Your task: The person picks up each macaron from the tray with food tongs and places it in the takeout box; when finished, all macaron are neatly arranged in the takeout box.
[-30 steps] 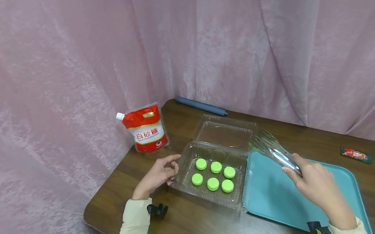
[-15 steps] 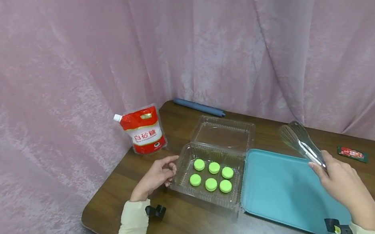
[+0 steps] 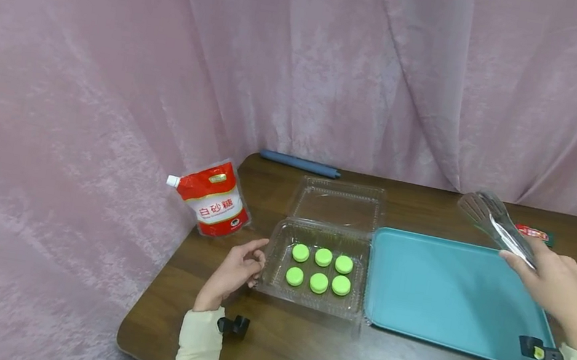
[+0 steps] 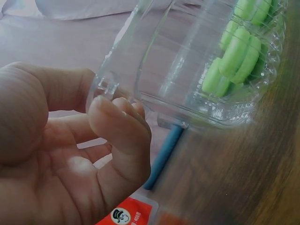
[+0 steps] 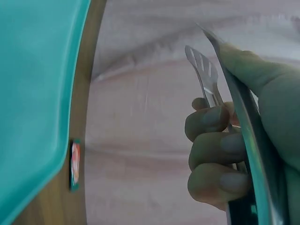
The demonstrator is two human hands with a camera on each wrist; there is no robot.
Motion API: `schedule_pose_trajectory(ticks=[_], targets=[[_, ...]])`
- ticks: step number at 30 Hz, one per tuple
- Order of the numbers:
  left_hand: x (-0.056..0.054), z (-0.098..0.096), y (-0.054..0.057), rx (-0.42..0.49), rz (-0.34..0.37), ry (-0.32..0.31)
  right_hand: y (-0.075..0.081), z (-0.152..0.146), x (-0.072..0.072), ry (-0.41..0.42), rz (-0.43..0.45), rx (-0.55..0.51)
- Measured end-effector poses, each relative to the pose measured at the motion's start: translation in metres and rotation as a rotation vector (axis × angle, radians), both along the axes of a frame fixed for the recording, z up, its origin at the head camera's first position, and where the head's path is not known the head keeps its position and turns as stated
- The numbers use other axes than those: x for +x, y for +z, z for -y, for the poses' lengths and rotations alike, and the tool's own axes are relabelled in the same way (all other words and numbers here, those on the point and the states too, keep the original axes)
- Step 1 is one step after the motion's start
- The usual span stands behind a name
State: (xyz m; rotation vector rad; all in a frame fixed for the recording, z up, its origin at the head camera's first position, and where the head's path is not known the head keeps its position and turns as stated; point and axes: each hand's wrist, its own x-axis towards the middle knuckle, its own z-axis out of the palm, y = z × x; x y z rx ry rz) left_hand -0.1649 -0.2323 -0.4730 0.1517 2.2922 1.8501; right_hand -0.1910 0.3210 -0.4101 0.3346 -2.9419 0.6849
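My left hand point(image 3: 236, 273) pinches the left rim of a clear plastic clamshell box point(image 3: 308, 300) between thumb and fingers. In the left wrist view the fingertips point(image 4: 105, 110) bend over the box's edge. Several bright green macarons point(image 3: 319, 282) sit in two rows inside the box, and its clear lid point(image 3: 339, 203) lies folded back behind. My right hand point(image 3: 563, 289) grips a pair of metal tongs point(image 3: 505, 228), raised above the back right of a turquoise tray point(image 3: 451, 291). In the right wrist view, the tongs' slotted end point(image 5: 202, 65) has nothing in it.
A red and white pouch of white sugar point(image 3: 215, 200) stands at the table's left edge. A blue-grey rod point(image 3: 300, 164) lies along the back edge, before a pink curtain point(image 3: 337, 75). Partly behind my right hand is a small red and green packet point(image 3: 535, 233).
My right hand has carried the tongs rightwards, from near the box to over the tray's right end. The left hand has kept its hold on the box. The head view has shifted slightly.
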Motion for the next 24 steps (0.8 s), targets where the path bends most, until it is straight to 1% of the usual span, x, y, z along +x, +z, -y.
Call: schedule_pose_trajectory(ticks=[3,8,10,13,15,18,21,24], targets=[[0.001,0.001,0.001,0.005,-0.001,0.000,0.001,-0.010,0.003,-0.039,-0.012,0.004],[0.003,0.002,0.001,0.010,0.001,0.009,-0.001,-0.026,0.007,-0.135,-0.095,0.010],[0.003,0.003,0.001,0.014,0.003,0.014,-0.002,-0.033,0.008,-0.165,-0.133,0.001],[0.004,0.004,0.002,0.016,0.002,0.017,-0.004,-0.041,0.008,-0.209,-0.163,-0.030],[0.004,0.004,0.002,0.015,0.003,0.020,-0.006,-0.046,0.010,-0.226,-0.160,-0.072],[0.006,0.004,0.003,0.012,0.005,0.020,-0.008,-0.052,0.013,-0.249,-0.131,-0.123],[0.007,0.005,0.004,0.011,0.004,0.020,-0.010,-0.056,0.019,-0.238,-0.102,-0.151],[0.007,0.006,0.005,0.005,-0.003,0.025,-0.013,-0.060,0.024,-0.235,-0.042,-0.166]])
